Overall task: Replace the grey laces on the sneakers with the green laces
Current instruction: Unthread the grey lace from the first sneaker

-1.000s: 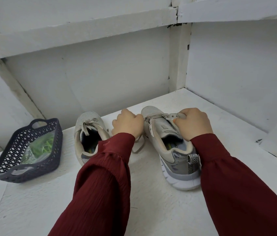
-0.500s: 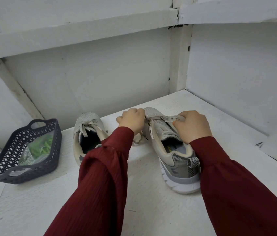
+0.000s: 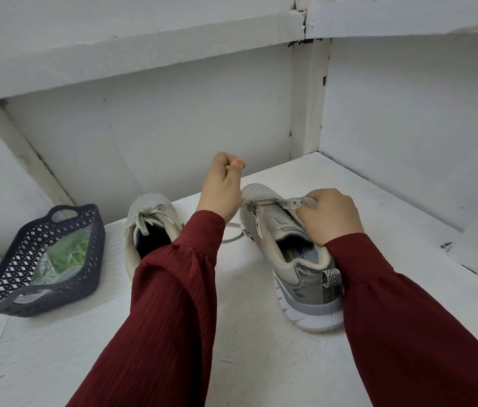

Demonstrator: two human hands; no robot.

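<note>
Two grey sneakers stand on the white shelf. The left sneaker (image 3: 143,221) is still tied with its grey lace. My right hand (image 3: 330,214) grips the eyelet flap on the right sneaker (image 3: 296,265). Raised above the toe of that shoe, my left hand (image 3: 223,186) pinches the grey lace (image 3: 233,233), which trails down in a loop between the two shoes. A clear bag of green laces (image 3: 61,259) lies in the dark basket (image 3: 2,304) on the left.
White walls close the shelf at the back and right, with a post (image 3: 309,98) in the corner and a beam overhead. Bare white shelf surface (image 3: 261,362) lies in front of the shoes.
My left hand has risen from the shoe's toe, drawing the grey lace up and out of the eyelets. My right hand has kept its grip on the right sneaker.
</note>
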